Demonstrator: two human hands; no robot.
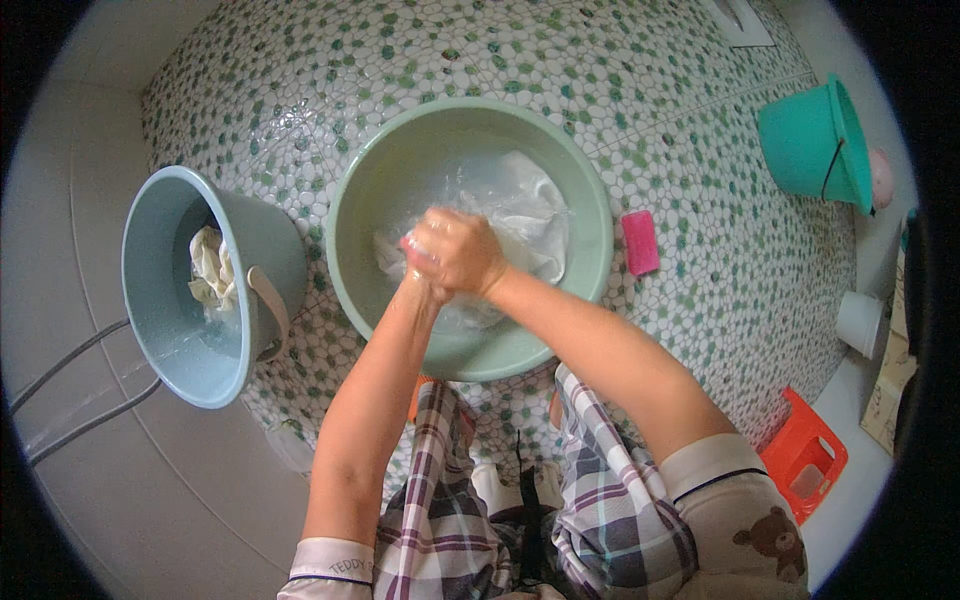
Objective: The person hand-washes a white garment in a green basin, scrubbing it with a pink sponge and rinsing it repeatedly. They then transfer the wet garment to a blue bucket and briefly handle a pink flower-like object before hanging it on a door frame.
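Note:
A pale green plastic basin (469, 367) stands on the floor before me, with cloudy, splashing water inside. In it lies a wet white cloth (536, 206), spread mostly to the right and behind my hands. My right hand (472, 247) is clenched over my left hand (429, 283), and both are pressed together on the bunched part of the cloth. Most of the left hand's fingers are hidden. A blurred pinkish patch shows at the left side of the fists; I cannot tell what it is. Just right of the basin is a bright pink block (640, 242).
A light blue bucket (277, 232) at left holds water and a cream cloth (212, 266); a grey hose (82, 424) reaches its rim. At right stand a teal bucket (799, 142), a white container (859, 324) and an orange-red plastic stool (814, 450). The floor is pebble-patterned tile (465, 67).

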